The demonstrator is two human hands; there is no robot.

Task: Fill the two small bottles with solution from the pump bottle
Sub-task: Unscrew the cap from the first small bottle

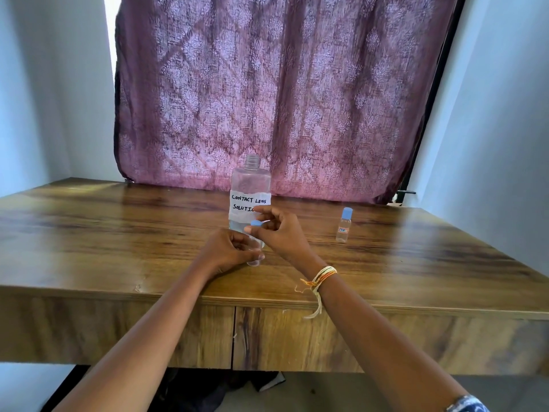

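Left hand (230, 248) grips small bottle (255, 254) at frame centre, base on table (118, 233); right hand (279, 230) pinches its blue cap (255, 223). Advice: hold body upright, twist cap only. Second bottle (344, 225) capped, right of centre; big bottle (250, 194) behind, open-necked.

Daylight glows through the curtain (267, 90), backlit; a bright strip shows at its left edge. Soft sheen on the table (104, 221) below it. Even, dimmish light. Wide-angle bending at edges; forearms slightly soft.
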